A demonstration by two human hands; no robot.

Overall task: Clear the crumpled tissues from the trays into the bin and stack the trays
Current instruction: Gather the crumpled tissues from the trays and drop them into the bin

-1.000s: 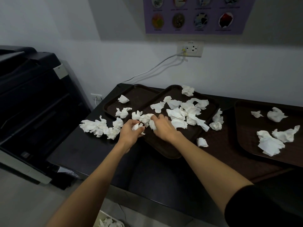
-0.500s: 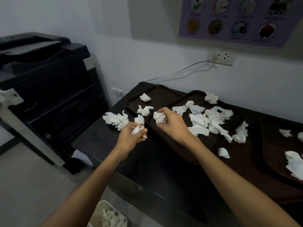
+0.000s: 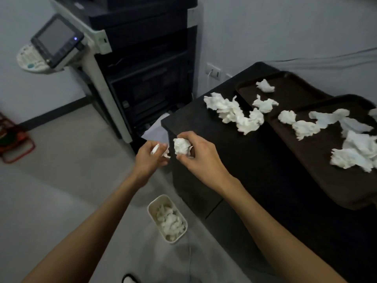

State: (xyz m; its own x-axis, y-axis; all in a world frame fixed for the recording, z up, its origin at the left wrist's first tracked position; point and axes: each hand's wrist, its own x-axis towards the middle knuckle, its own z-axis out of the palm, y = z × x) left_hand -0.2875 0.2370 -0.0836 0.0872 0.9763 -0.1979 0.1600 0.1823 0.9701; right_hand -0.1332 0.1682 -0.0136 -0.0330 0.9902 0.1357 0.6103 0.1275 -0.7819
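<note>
A tall dark copier [image 3: 146,64] stands against the pale wall [image 3: 285,27] ahead of me, a small blue light on its tilted control panel [image 3: 55,37]. The floor [image 3: 61,180] under me is plain grey with a black skirting [image 3: 57,111]. A wall socket [image 3: 213,71] sits near my black table's [image 3: 255,160] far left corner; grey cables [image 3: 330,58] run along the wall above its far edge.

Right hand [image 3: 201,158] grips a crumpled tissue [image 3: 181,147] just off the left edge of the worktop [image 3: 255,170]. Left hand [image 3: 150,159], beside it, pinches smaller tissue scraps [image 3: 156,149]. White bin [image 3: 154,201] on the floor [image 3: 61,180] below, part-filled with tissues.
</note>
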